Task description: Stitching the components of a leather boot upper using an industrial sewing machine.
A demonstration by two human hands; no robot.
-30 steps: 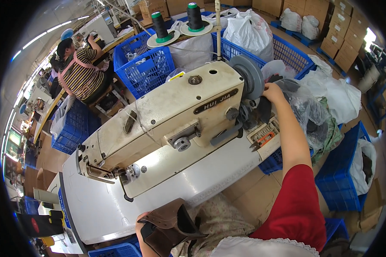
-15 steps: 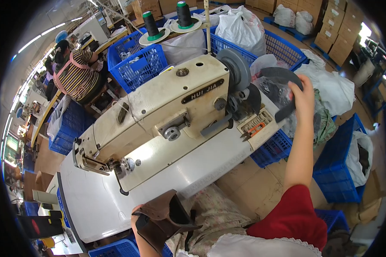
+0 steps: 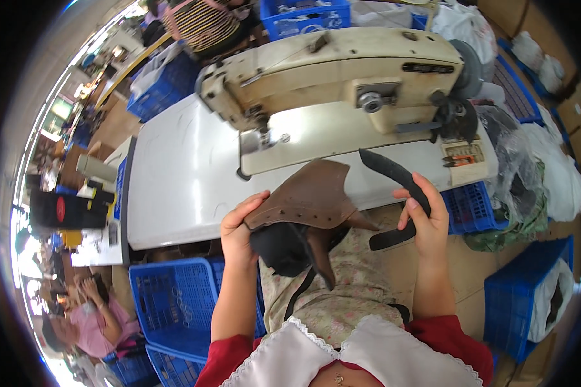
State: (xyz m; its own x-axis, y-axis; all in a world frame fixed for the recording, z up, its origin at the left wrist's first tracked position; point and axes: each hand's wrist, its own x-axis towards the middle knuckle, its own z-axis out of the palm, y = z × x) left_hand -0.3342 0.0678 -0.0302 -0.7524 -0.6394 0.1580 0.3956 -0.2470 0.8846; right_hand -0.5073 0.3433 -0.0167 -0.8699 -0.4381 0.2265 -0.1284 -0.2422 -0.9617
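Note:
My left hand (image 3: 240, 226) is closed on the edge of a brown leather shoe upper (image 3: 306, 193), which has a row of eyelets and a black lining. It hangs above my lap, in front of the sewing table's near edge. A curved black strip (image 3: 390, 168) is pinched between the thumb and fingers of my right hand (image 3: 426, 216). The strip bends like a C, its upper end close to the shoe upper but apart from it. Beyond both hands stands a cream sewing machine (image 3: 316, 71); its needle area is toward the left.
The white tabletop (image 3: 168, 174) carries the machine, and a small tray (image 3: 461, 153) with orange-handled snips sits at its right end. Blue crates (image 3: 174, 267) stand at lower left, another blue crate (image 3: 529, 284) at right. Plastic bags lie beyond the table's right end. Other people sit at left.
My right hand has brought the black strip from beside the machine's handwheel to in front of me. My left hand has lifted the shoe upper toward the middle. The view has shifted too.

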